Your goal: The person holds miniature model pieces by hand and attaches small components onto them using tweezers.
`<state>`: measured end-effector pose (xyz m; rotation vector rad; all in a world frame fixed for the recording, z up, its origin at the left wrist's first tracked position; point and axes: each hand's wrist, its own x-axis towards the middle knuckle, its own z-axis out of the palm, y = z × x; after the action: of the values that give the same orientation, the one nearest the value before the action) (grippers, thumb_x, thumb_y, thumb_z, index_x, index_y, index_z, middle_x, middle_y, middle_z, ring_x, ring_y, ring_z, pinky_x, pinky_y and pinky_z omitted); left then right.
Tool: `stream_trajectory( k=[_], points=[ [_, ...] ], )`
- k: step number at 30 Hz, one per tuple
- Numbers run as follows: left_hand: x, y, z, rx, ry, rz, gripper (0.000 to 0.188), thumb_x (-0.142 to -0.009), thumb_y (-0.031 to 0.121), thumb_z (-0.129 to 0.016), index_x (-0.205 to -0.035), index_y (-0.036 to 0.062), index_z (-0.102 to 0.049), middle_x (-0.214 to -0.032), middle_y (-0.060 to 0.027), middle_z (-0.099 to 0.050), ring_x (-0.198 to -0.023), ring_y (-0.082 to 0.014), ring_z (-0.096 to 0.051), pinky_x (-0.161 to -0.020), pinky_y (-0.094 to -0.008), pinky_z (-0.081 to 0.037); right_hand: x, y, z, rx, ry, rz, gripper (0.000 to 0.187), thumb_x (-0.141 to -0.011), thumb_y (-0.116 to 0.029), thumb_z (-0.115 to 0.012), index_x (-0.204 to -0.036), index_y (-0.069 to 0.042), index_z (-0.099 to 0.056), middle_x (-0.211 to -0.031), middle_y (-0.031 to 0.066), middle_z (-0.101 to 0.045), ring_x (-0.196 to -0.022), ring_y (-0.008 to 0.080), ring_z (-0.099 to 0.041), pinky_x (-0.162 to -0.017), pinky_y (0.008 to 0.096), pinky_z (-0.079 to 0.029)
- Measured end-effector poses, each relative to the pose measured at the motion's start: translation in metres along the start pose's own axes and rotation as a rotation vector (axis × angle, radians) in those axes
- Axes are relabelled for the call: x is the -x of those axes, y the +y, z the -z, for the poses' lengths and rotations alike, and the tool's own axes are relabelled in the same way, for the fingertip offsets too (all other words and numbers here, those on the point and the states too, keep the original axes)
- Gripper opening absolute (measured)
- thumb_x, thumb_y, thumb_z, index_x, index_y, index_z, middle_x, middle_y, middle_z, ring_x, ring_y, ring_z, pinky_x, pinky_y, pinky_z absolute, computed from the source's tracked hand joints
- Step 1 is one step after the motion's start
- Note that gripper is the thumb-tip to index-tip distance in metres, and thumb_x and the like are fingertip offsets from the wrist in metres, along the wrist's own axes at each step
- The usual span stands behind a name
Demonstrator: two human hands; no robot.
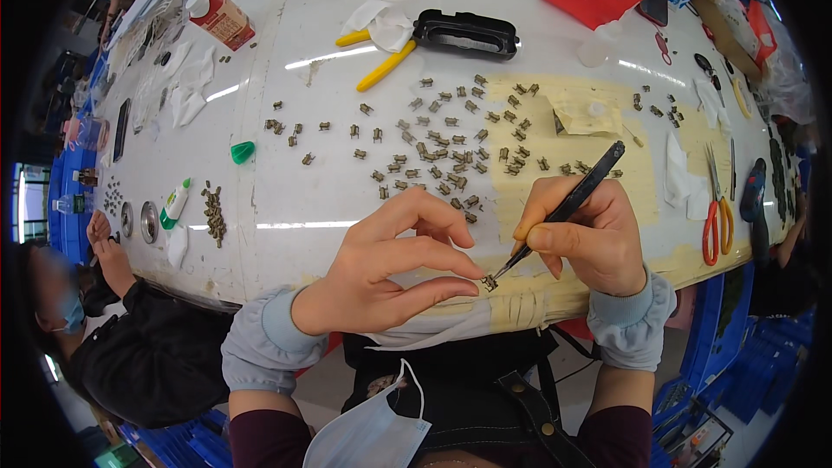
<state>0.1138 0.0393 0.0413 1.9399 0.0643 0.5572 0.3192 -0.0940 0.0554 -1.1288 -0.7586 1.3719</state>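
Head view: left hand point(381, 273) pinches a small metal part point(490, 282) between thumb and forefinger tips. Right hand point(594, 238) grips black tweezers point(568, 205) in closed fingers, their tip touching the part. Loose parts point(442, 160) lie beyond the fingers on the table point(286, 182).

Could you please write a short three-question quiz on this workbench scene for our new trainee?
1. True or false: the right hand holds black tweezers.
2. What does the left hand pinch at its fingertips? A) a small metal part B) the green cap C) the scissors
3. What colour are the handles of the pliers lying near the black tray on the table?

Key: 1 true; 2 A; 3 yellow.
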Motion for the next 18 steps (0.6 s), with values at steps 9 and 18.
stream_trajectory(
  k=[9, 18],
  points=[
    [0.0004, -0.0002, 0.0, -0.007, -0.005, 0.005, 0.02, -0.072, 0.005, -0.08, -0.09, 0.0085, -0.073, -0.1, -0.0073, -0.06, -0.081, -0.0158, -0.056, -0.065, -0.026, -0.046, 0.0001, 0.0004, 0.0, -0.004, 0.01, 0.002, 0.012, -0.082, -0.005, -0.069, -0.089, 0.005, -0.068, -0.076, 0.0068, -0.064, -0.057, 0.0083, -0.055, -0.048, 0.0208, -0.042],
    [0.0004, -0.0004, 0.0, -0.014, 0.017, 0.012, 0.022, -0.071, 0.005, -0.081, -0.092, 0.0079, -0.072, -0.1, -0.0078, -0.059, -0.083, -0.016, -0.057, -0.065, -0.0262, -0.046, -0.0003, 0.0008, -0.001, -0.006, 0.02, 0.017, 0.012, -0.082, -0.005, -0.07, -0.09, 0.005, -0.068, -0.077, 0.0068, -0.064, -0.057, 0.0081, -0.055, -0.048, 0.0207, -0.042]
  ],
)
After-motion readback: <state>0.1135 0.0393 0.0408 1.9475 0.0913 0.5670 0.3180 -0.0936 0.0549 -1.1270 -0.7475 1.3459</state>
